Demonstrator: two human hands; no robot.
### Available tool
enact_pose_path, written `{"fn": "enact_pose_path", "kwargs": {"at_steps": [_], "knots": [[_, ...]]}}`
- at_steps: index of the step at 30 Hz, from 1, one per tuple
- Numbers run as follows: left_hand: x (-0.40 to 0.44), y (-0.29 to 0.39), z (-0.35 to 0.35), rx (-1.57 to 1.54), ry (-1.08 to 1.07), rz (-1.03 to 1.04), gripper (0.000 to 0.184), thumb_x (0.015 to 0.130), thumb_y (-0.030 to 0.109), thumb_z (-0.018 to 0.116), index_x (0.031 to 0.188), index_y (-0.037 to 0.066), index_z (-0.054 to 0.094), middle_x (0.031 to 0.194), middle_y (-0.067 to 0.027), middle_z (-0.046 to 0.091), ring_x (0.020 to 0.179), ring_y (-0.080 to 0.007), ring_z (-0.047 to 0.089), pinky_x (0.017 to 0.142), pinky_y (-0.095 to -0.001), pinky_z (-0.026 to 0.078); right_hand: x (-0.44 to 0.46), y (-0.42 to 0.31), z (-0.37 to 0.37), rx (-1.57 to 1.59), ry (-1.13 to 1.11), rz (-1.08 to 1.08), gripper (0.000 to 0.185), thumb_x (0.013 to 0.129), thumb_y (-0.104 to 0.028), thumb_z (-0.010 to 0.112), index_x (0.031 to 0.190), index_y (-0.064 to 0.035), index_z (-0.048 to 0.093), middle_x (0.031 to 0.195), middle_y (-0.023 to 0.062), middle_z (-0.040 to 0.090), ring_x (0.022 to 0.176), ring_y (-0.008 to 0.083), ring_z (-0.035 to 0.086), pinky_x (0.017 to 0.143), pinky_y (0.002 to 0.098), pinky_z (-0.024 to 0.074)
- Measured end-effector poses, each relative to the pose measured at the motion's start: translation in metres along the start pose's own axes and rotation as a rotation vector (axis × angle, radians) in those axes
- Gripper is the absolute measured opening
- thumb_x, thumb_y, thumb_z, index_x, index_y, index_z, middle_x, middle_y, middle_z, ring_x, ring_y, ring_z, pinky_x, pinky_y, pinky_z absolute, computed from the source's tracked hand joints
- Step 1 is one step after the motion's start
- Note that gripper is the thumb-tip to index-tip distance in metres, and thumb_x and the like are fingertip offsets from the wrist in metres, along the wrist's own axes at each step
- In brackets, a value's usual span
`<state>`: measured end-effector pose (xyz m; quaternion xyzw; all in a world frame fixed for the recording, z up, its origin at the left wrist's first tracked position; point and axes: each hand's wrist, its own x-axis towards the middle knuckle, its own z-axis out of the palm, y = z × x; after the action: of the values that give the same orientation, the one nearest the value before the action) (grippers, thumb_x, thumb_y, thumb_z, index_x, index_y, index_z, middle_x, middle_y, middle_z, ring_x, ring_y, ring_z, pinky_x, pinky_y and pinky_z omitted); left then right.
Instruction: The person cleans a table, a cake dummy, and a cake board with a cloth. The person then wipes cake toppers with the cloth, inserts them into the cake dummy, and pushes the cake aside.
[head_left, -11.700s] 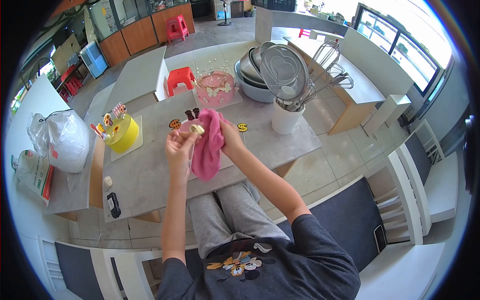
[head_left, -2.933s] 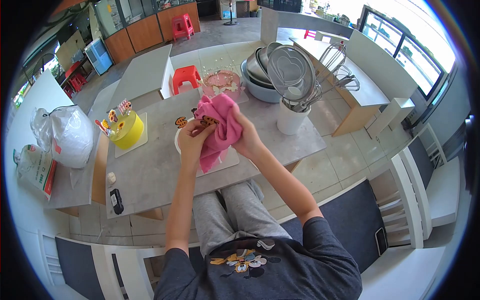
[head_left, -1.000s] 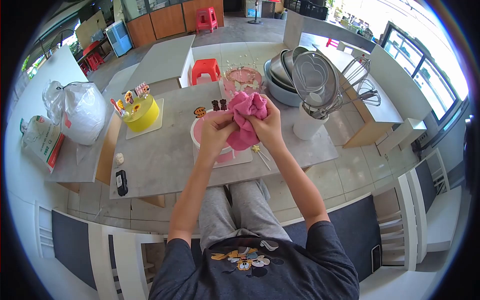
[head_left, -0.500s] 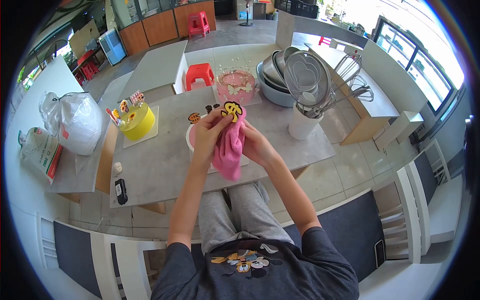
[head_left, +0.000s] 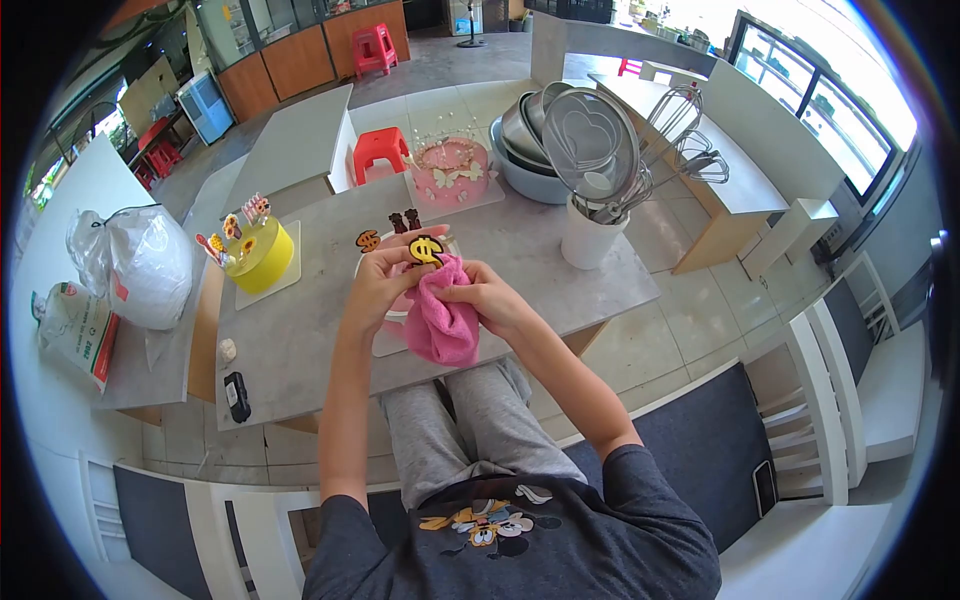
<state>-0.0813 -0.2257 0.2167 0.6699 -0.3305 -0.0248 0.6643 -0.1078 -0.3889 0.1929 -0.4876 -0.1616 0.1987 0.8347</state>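
Pinched in my left hand is a yellow dollar-sign cake topper with a black outline. My right hand grips a bunched pink cloth, which lies against the topper's right side and lower edge. Both hands are close together over the near part of the table. Behind them stands a cake, mostly hidden, with an orange dollar-sign topper and dark toppers rising above it.
A pink cake with butterflies sits further back, a yellow cake to the left. At the right are a white container of whisks and stacked metal bowls. A small black case lies near the table's left edge.
Both hands have come lower and slightly left with the topper and the cloth. The cloth is now bunched up around the topper's lower right instead of hanging down. The view has shifted a little.
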Motion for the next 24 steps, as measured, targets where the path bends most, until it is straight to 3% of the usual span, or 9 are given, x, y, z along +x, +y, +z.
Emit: {"fn": "enact_pose_path", "kwargs": {"at_steps": [2, 3, 5, 15, 17, 19, 21, 22, 24], "knots": [[-0.004, 0.003, 0.008, -0.193, 0.162, -0.165, 0.018, 0.073, 0.001, 0.061, 0.09, -0.002, 0.063, 0.116, -0.0104, 0.053, 0.099, -0.0146, 0.051, 0.084, -0.0271, 0.042, 0.001, 0.003, -0.001, 0.133, 0.021, 0.022, 0.022, 0.078, -0.005, 0.058, 0.098, 0.0022, 0.056, 0.092, 0.0087, 0.061, 0.082, 0.0144, 0.059, 0.076, 0.0264, 0.0474], [-0.004, 0.005, 0.011, -0.196, 0.158, -0.166, 0.018, 0.073, 0.001, 0.061, 0.09, -0.002, 0.063, 0.116, -0.0104, 0.053, 0.099, -0.0146, 0.051, 0.084, -0.0271, 0.042, 0.002, 0.004, -0.002, 0.132, 0.026, 0.022, 0.022, 0.078, -0.005, 0.058, 0.098, 0.0022, 0.056, 0.092, 0.0087, 0.061, 0.082, 0.0144, 0.059, 0.076, 0.0264, 0.0474], [-0.004, 0.007, 0.016, -0.306, 0.222, -0.097, 0.018, 0.073, 0.003, 0.062, 0.09, -0.003, 0.062, 0.116, -0.0126, 0.052, 0.099, -0.0156, 0.052, 0.084, -0.0282, 0.043, 0.002, 0.007, -0.002, 0.29, -0.065, 0.056, 0.022, 0.078, -0.006, 0.058, 0.098, 0.0025, 0.055, 0.095, 0.011, 0.06, 0.082, 0.0159, 0.06, 0.078, 0.0276, 0.0478], [0.0, -0.018, -0.014, -0.506, 0.286, 0.087, 0.022, 0.077, 0.012, 0.063, 0.097, 0.001, 0.06, 0.113, -0.0135, 0.054, 0.102, -0.0167, 0.052, 0.094, -0.0358, 0.035, -0.022, 0.001, 0.005, 0.4, -0.077, 0.207, 0.025, 0.078, -0.005, 0.057, 0.102, 0.0032, 0.054, 0.098, 0.0116, 0.059, 0.089, 0.0185, 0.058, 0.082, 0.0281, 0.0456], [-0.001, -0.016, -0.025, -0.586, 0.402, 0.092, 0.023, 0.08, 0.016, 0.061, 0.099, 0.003, 0.058, 0.112, -0.0114, 0.056, 0.097, -0.0138, 0.053, 0.093, -0.0339, 0.036, -0.027, 0.003, 0.003, 0.362, -0.041, 0.243, 0.029, 0.079, -0.005, 0.056, 0.106, 0.0047, 0.051, 0.101, 0.0126, 0.058, 0.091, 0.0188, 0.058, 0.083, 0.0283, 0.0452], [-0.001, -0.002, -0.06, -0.952, 0.641, 0.144, 0.024, 0.081, 0.02, 0.059, 0.099, 0.004, 0.057, 0.106, -0.0081, 0.059, 0.088, -0.009, 0.053, 0.086, -0.0283, 0.038, -0.044, 0.003, 0.003, 0.337, 0.011, 0.232, 0.03, 0.079, -0.004, 0.055, 0.107, 0.0045, 0.05, 0.102, 0.0128, 0.057, 0.091, 0.0187, 0.058, 0.083, 0.0285, 0.0454], [-0.012, -0.004, -0.104, -0.305, 0.942, 0.235, 0.024, 0.082, 0.024, 0.059, 0.098, 0.006, 0.055, 0.097, -0.0062, 0.062, 0.074, -0.0038, 0.052, 0.071, -0.0198, 0.041, -0.06, 0.002, -0.011, 0.319, 0.112, 0.177, 0.033, 0.078, -0.003, 0.054, 0.109, 0.0036, 0.048, 0.103, 0.0128, 0.057, 0.09, 0.0187, 0.057, 0.083, 0.0299, 0.0459], [-0.015, -0.004, -0.11, -0.288, 0.969, 0.236, 0.024, 0.082, 0.024, 0.059, 0.098, 0.006, 0.055, 0.097, -0.0062, 0.062, 0.074, -0.0038, 0.052, 0.071, -0.0198, 0.041, -0.064, 0.001, -0.023, 0.333, 0.154, 0.139, 0.034, 0.077, -0.002, 0.054, 0.11, 0.0029, 0.047, 0.103, 0.0127, 0.056, 0.09, 0.0189, 0.057, 0.083, 0.031, 0.0462], [-0.032, 0.0, -0.117, -0.097, 0.927, 0.221, 0.023, 0.083, 0.026, 0.058, 0.095, 0.007, 0.055, 0.088, -0.0067, 0.063, 0.066, -0.0008, 0.05, 0.057, -0.0136, 0.038, -0.067, -0.012, -0.038, 0.4, 0.355, -0.099, 0.03, 0.079, -0.012, 0.053, 0.106, -0.0004, 0.049, 0.1, 0.0112, 0.057, 0.088, 0.0205, 0.058, 0.078, 0.0329, 0.0483]]}}
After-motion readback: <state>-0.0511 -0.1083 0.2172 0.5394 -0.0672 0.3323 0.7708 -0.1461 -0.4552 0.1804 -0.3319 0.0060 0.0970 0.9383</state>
